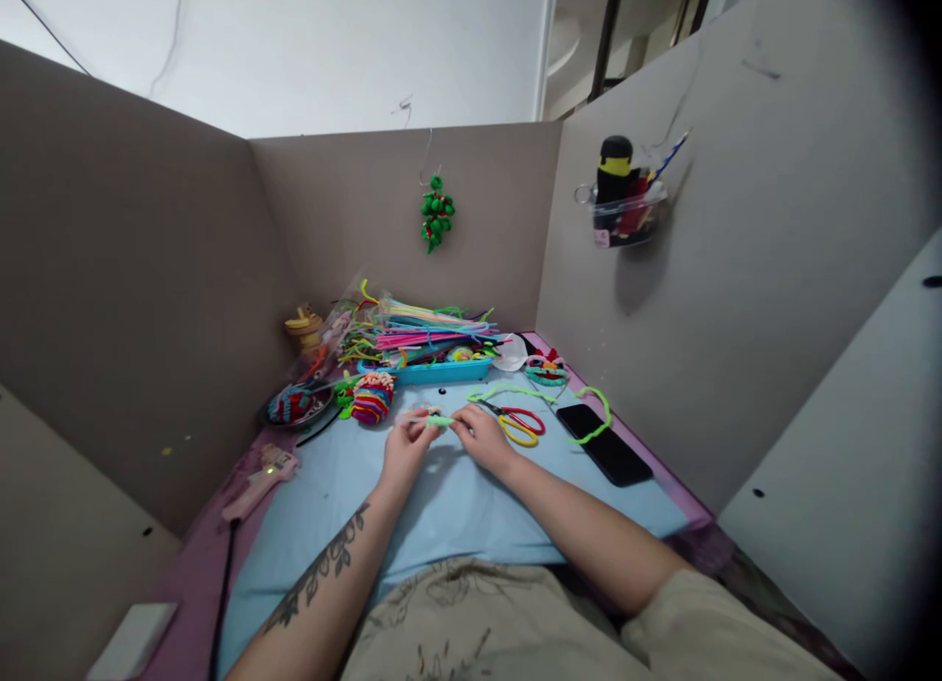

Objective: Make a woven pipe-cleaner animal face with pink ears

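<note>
Both hands meet above the blue cloth (442,504), fingers pinched around a small fuzzy light-green piece (440,421). My left hand (407,445) is closed on its left end, where some pale pink material also shows. My right hand (482,436) pinches the right end. Just right of my right hand lie scissors (524,426) with one red and one yellow handle. A bright green fuzzy strand (604,413) curves past them and over a black phone (607,445). A rainbow-striped fuzzy bundle (372,398) sits to the left of my left hand.
Many coloured pipe cleaners (434,328) fill a blue tray (445,371) at the back. A pink glue gun (261,483) and a dark bowl (298,407) are at left. Grey panels enclose the table; a green ornament (437,213) and a cup of tools (629,215) hang there.
</note>
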### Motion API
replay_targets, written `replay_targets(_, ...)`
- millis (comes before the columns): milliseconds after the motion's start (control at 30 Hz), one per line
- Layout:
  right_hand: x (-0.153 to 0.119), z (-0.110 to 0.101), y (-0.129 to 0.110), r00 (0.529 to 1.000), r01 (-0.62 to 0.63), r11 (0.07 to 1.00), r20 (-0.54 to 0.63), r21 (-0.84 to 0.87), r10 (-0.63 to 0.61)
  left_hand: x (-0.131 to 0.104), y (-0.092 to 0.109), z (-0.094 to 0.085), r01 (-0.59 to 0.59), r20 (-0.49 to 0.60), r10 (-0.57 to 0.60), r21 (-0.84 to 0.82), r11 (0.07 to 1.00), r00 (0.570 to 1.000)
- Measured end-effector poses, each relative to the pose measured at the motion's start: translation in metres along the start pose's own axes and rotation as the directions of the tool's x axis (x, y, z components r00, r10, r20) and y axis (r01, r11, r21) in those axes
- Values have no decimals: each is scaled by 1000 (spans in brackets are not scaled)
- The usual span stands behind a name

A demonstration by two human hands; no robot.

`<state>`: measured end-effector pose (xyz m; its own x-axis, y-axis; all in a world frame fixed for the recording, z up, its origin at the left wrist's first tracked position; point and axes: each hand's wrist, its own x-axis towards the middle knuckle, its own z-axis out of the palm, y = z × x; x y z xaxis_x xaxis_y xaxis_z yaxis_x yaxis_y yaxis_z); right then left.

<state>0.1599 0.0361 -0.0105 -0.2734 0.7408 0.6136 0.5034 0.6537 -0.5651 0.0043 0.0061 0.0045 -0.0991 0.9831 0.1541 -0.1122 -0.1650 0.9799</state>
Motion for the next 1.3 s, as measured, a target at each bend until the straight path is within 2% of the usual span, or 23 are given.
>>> replay_targets(133,0,0,2,999,-30,999,-18,-16,30,4,-9,-2,-46,59,46,5,999,997)
replay_targets(233,1,0,2,1000,-27,1000,-16,-12,26,7,-14,-5,-94,35,94,-3,996,995)
replay_targets(400,1,0,0,1000,-25,1000,2,3,25,9,-16,-10,-180,10,180,84,980,984)
replay_targets(667,1,-2,-3,1000,-9,1000,29,29,8,7,-11,-8,-101,-26,101,26,995,995)
replay_targets(900,-1,1,-3,999,7,1000,37,23,-8,4,-6,-1,-107,-67,112,78,991,991)
replay_targets(1300,-5,6,-8,998,62,987,21,-149,-59,1,-9,3,-157,-109,173,144,977,979)
